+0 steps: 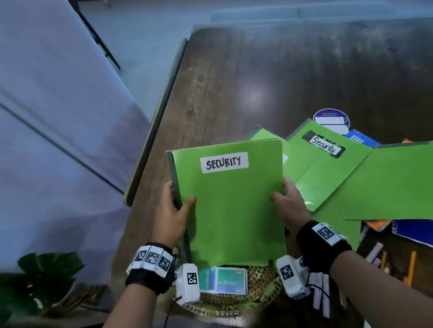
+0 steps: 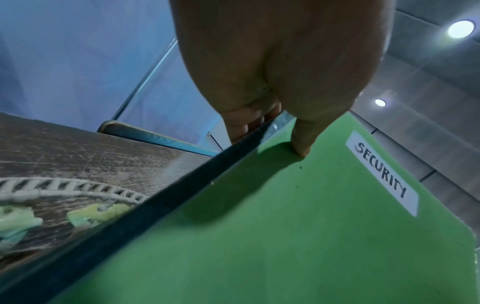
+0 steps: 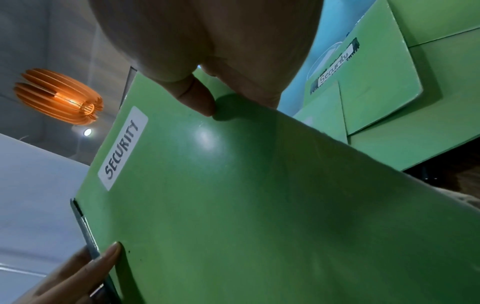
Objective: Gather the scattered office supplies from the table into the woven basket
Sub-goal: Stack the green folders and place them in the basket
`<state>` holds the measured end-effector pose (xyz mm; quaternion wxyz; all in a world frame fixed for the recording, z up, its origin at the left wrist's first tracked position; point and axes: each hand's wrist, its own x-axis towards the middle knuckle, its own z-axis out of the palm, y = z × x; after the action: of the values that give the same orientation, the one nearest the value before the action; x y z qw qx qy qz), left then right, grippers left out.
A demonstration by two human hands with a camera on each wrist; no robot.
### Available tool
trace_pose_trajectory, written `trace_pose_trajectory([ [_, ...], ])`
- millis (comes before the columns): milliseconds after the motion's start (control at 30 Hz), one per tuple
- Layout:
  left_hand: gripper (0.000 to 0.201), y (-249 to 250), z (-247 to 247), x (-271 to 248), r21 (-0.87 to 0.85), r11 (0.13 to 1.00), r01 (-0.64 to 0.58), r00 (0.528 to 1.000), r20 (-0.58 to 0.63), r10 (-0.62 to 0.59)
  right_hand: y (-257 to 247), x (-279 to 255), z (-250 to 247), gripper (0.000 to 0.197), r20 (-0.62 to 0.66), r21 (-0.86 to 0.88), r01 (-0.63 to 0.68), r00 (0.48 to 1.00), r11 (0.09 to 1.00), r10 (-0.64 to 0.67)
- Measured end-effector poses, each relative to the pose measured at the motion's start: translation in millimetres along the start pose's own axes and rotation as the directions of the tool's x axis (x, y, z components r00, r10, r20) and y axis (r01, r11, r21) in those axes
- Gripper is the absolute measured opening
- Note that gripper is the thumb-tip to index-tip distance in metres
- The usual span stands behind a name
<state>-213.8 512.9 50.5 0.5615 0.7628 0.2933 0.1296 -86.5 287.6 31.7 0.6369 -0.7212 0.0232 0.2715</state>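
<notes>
Both our hands held a green folder upright over a woven basket.

Our left hand (image 1: 171,218) pinched the dark spine edge of the green folder (image 1: 231,207), thumb on the front cover and fingers behind; our right hand (image 1: 288,203) clasped the opposite edge the same way. The folder, labelled SECURITY, stood between the two grips, its lower edge dipping into the woven basket (image 1: 259,280) just below our wrists. More green folders (image 1: 387,185) lay on the table (image 1: 294,69) beyond our right hand.
</notes>
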Motion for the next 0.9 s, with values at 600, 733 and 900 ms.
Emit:
trace_pose_trajectory([
  [600,0.054,-32.1,7.1,24.1,0.060,0.983,0.171,0.978,0.115,-0.177,19.0,10.3,17.3,0.050,0.053,-0.248,-0.131,0.988,0.960,0.148],
  [733,0.051,-49.3,8.8,23.9,0.172,0.957,0.231,0.961,0.112,-0.252,37.6,15.9,18.0,0.050,0.004,-0.505,-0.130,0.988,0.853,0.153],
  [900,0.050,-59.2,10.1,27.2,0.289,0.930,0.228,0.961,0.089,-0.263,45.2,23.6,18.3,0.051,-0.036,-0.629,-0.124,0.991,0.768,0.130],
])
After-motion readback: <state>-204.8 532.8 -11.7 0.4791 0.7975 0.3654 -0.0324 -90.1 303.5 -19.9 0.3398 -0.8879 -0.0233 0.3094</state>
